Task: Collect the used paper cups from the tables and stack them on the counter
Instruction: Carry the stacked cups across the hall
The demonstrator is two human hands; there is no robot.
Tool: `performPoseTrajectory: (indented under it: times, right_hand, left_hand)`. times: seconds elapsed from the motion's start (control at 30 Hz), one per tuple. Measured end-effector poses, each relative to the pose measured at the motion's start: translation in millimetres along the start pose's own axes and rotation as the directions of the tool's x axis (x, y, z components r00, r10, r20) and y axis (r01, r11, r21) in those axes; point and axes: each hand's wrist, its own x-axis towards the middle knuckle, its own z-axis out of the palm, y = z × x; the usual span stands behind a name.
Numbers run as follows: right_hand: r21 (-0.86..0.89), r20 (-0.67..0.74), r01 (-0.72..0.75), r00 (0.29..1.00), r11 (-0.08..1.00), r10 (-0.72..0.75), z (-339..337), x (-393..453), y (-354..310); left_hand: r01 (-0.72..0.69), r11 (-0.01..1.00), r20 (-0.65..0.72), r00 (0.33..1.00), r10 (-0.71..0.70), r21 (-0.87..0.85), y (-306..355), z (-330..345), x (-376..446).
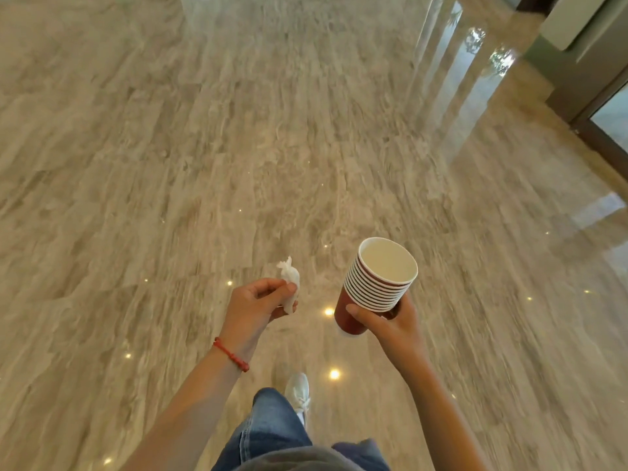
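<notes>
Fingers (367, 317) of right hand (390, 326) wrapped round nested stack of red paper cups (375, 287), at 5 o'clock, tilted. Left hand (253, 309) pinches crumpled white tissue (289, 283). Step, judged: carrying over marble floor (238, 147). Counter unseen; next needs stack set upright there.

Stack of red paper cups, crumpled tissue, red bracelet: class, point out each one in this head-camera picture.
stack of red paper cups (375, 287): head view, on the layered white rims.
crumpled tissue (289, 277): head view, on its white upper part above the fingers.
red bracelet (231, 354): head view, on the cord across the left wrist.
</notes>
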Motion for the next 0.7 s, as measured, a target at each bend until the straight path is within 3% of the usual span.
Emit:
performPoseTrajectory:
  times: [0.27,0.7]
  right_hand:
    - [0.018,-0.047,-0.067,0.997,0.998,0.068,-0.3,175.8,-29.1]
    - [0.014,-0.024,0.007,1.0,1.0,-0.006,-26.9,527.7,-97.5]
  left_hand:
    - [0.029,0.999,-0.001,1.0,-0.029,0.026,67.4,50.1,172.7]
    - [0.023,0.999,-0.008,1.0,-0.023,-0.025,180.0,154.4,476.0]
